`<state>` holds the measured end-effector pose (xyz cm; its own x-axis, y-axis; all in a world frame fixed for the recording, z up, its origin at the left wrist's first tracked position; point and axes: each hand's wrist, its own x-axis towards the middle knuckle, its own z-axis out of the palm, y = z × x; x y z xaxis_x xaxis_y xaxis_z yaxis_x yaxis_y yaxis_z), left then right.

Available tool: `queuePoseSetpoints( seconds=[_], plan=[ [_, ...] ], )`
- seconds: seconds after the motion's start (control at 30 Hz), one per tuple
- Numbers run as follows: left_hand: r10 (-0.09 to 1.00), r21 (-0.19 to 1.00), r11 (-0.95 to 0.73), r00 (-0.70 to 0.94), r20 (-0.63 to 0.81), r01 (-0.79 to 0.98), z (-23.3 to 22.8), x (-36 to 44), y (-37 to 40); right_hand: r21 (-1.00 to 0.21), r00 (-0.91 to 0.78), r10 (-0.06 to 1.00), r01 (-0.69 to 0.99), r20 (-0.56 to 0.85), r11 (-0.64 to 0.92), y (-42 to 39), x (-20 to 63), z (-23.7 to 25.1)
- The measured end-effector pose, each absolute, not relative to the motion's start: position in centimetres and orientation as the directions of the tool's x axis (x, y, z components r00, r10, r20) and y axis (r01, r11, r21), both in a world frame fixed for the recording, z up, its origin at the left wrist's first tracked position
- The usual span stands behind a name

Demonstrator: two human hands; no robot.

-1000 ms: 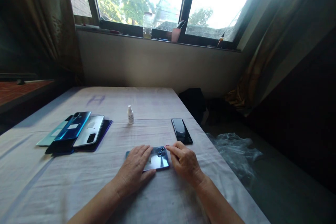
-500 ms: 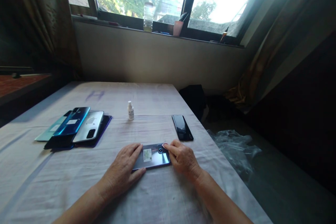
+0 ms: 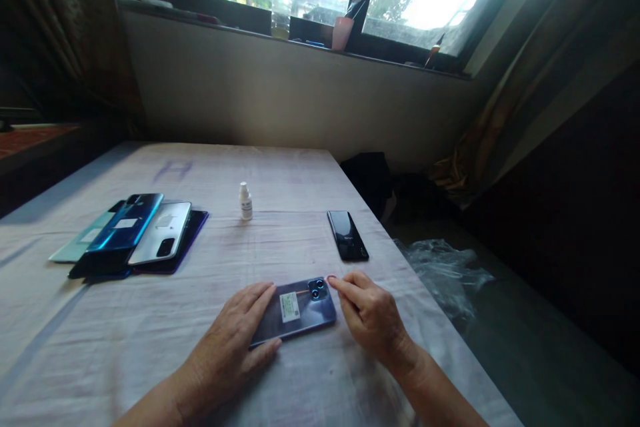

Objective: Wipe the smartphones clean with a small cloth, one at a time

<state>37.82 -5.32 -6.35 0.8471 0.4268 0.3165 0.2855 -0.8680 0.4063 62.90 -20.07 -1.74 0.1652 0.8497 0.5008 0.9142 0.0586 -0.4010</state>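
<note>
A shiny grey-blue smartphone (image 3: 314,312) lies back side up on the cloth, its camera block at the right end and a white label near its middle. My left hand (image 3: 235,328) grips its left end, thumb along the near edge and fingers over the far edge. Just off the camera corner is my right hand (image 3: 374,315), its thumb and fingers pinched together. A small pale, pink-edged bit shows at those fingertips, too small to name. Beyond, a black smartphone (image 3: 347,236) rests by the table's right side.
Several phones, among them a blue phone (image 3: 125,230) and a silver phone (image 3: 161,235), overlap at the left. A small white bottle (image 3: 245,202) stands upright mid-table. The cloth-covered table (image 3: 280,167) ends at the right, with clear plastic (image 3: 445,273) lower down beyond it.
My right hand has moved right, off the phone's camera area. The held phone sits slightly lower and further right in view, its camera block now uncovered.
</note>
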Motion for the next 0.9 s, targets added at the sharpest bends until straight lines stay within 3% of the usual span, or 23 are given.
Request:
queuePoseSetpoints(
  seconds=[0.1, 0.27, 0.57, 0.9],
  plan=[
    [0.390, 0.391, -0.884, 0.863, 0.320, 0.255, -6.8, 36.4, -5.1, -0.383, 0.204, 0.858, 0.924, 0.472, -0.009, -19.2, 63.2, -1.7],
    [0.418, 0.339, -0.891, 0.836, 0.356, 0.301, -7.6, 33.6, -3.0, -0.307, 0.212, 0.894, 0.947, 0.395, -0.089, -18.1, 62.7, -2.6],
    [0.374, 0.288, -0.917, 0.850, 0.372, 0.277, -7.0, 33.4, -2.5, -0.175, 0.166, 0.926, 0.978, 0.339, -0.112, -17.5, 61.3, -1.7],
    [0.336, 0.237, -0.936, 0.858, 0.389, 0.259, -6.2, 33.7, -2.9, -0.135, 0.130, 0.973, 0.985, 0.192, -0.105, -16.8, 58.9, -0.6]
  ],
)
